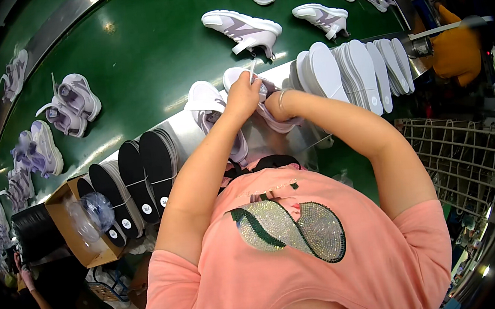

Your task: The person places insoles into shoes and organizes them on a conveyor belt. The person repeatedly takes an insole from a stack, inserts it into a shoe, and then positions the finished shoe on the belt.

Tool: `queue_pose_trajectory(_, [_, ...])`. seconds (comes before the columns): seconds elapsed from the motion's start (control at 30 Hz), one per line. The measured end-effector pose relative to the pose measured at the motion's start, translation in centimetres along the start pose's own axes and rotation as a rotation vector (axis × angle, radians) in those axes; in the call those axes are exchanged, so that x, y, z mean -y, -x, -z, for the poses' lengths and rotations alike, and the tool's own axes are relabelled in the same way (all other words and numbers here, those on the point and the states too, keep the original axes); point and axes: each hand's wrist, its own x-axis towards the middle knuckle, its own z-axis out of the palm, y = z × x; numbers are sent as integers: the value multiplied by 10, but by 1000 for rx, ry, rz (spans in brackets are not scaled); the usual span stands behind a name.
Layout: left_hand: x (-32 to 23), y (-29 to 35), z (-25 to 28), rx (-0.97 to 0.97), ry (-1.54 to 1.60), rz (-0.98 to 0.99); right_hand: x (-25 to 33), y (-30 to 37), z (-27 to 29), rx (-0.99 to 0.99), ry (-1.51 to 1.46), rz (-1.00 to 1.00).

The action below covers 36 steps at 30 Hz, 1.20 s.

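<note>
The lilac-and-white sneaker with a fabric-looking upper (278,124) sits between your hands, over the silvery metal tabletop (188,135). Your left hand (245,96) pinches its tongue or laces; your right hand (277,106) dips into the opening, fingers hidden, so its grip can't be told. This one looks part-done; the matching round-toed sneaker (202,94), just left, likely waits. Flat, foot-shaped white insoles (360,70) stand stacked to your hands' right, black insoles (158,161) to their left, plenty unused. Ahead spreads the glossy green belt (147,62).

The green surface (140,51) looks glossy; the ledge (188,133), shiny metal; the box (63,225), cardboard
</note>
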Motion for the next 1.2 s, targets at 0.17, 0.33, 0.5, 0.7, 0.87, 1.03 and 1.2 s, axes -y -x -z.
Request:
queue_pose_trajectory(0.17, [-2, 2, -2, -27, -12, -55, 9, 9, -9, -336, -291, -355])
queue_pose_trajectory(0.33, [-6, -1, -4, -28, -22, -61, -3, 23, -17, -193, -151, -167])
queue_pose_trajectory(0.5, [-1, -1, -8, -37, -35, -96, 0, 59, -19, -146, -57, -33])
queue_pose_trajectory(0.7, [-2, -2, -2, 83, -15, -49, -22, 27, -55, -466, -1192, 73])
queue_pose_trajectory(0.87, [-1, -5, -3, 111, 44, -98, -14, 23, -49, -650, -1759, 59])
queue_pose_trajectory(1.03, [-10, -5, -2, 95, 92, -81, -8, 22, -47, -756, -1944, 40])
queue_pose_trajectory(1.2, [-12, -9, -6, 105, 86, -53, -8, 19, -49, -823, -2045, 30])
